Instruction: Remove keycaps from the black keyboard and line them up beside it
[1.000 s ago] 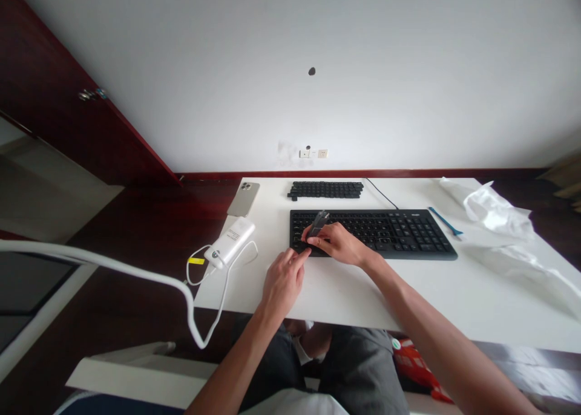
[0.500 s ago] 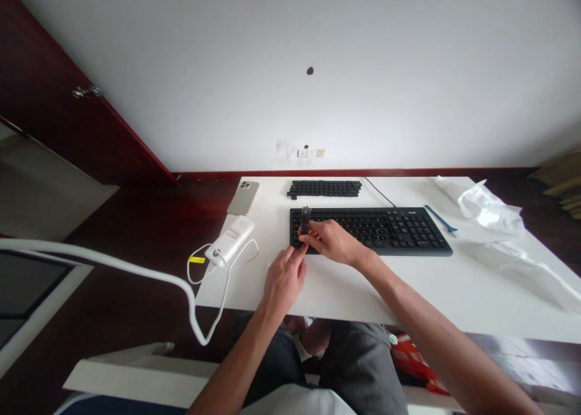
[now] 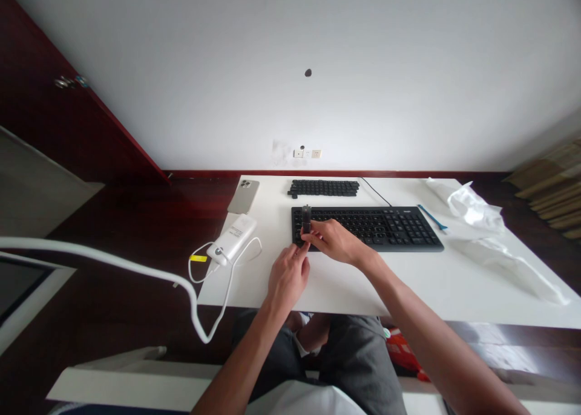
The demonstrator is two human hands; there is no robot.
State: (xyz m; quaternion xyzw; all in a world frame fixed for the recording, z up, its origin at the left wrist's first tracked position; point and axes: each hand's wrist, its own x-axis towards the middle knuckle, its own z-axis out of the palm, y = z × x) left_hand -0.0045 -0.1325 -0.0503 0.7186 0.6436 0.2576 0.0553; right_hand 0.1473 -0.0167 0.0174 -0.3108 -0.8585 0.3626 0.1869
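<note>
A black keyboard point(image 3: 403, 236) lies across the table in front of me. My right hand point(image 3: 333, 239) is over its left end, thumb and fingers closed on a small dark upright tool that looks like a keycap puller point(image 3: 307, 218). The tool's lower end is hidden by the fingers. At the keyboard's front left corner is my left hand point(image 3: 288, 276), its index finger stretched toward the right fingertips and its thumb apart. I see nothing held in it. Behind the keyboard, black keycaps point(image 3: 324, 188) are laid out in rows.
To the left on the white table point(image 3: 349, 288) are a phone point(image 3: 245, 196) and a white power bank point(image 3: 231, 239) with a white cable point(image 3: 193, 300) hanging over the edge. A blue pry tool point(image 3: 432, 217) and crumpled white plastic wrapping point(image 3: 472, 206) lie to the right.
The view has shifted slightly, moving the keyboard's right end and the wrapping leftward in the picture. Both hands keep nearly the same pose at the keyboard's left end.
</note>
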